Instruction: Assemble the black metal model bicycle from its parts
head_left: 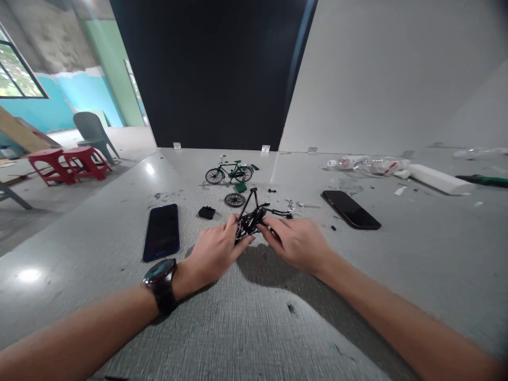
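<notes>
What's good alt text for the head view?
Left hand and right hand hold a black model bicycle frame at a gray table. Beyond are a loose wheel and green model bicycle; one phone lies left, another right.

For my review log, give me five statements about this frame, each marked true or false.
1. The left hand and right hand both grip the black model bicycle. True.
2. The watch is on the right wrist. False: the watch is on the left.
3. A green model bicycle is beyond the hands. True.
4. Only one phone is visible. False: there are a left phone and a right phone.
5. A loose spoked wheel lies on the table. True.
</notes>
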A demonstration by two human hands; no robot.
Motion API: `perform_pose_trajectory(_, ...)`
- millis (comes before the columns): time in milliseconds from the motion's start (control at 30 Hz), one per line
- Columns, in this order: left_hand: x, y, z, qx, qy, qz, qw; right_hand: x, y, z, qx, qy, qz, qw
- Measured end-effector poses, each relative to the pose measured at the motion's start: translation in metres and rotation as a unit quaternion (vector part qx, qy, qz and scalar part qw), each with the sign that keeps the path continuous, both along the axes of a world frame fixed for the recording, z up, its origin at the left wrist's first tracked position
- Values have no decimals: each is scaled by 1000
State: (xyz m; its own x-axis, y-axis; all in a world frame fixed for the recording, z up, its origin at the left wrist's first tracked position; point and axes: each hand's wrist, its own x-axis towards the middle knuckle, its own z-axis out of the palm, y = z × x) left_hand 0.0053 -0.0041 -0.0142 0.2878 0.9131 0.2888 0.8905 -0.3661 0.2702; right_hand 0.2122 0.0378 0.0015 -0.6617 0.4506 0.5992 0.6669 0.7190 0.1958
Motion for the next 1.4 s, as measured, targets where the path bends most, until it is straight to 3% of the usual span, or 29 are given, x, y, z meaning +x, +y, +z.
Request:
perform_pose_trajectory(400, -1, -2, 1, -5, 18, -20, 1000, -3, -3, -2, -12, 34, 5, 999)
perform_pose_trajectory(833, -2, 1, -6, 12, -42, -8, 999, 0, 3, -3, -97, 64, -7, 993)
perform_pose_trajectory(1400, -1, 2, -7, 20, -15, -12, 1000, 7, 7, 2, -71, 104, -59, 990)
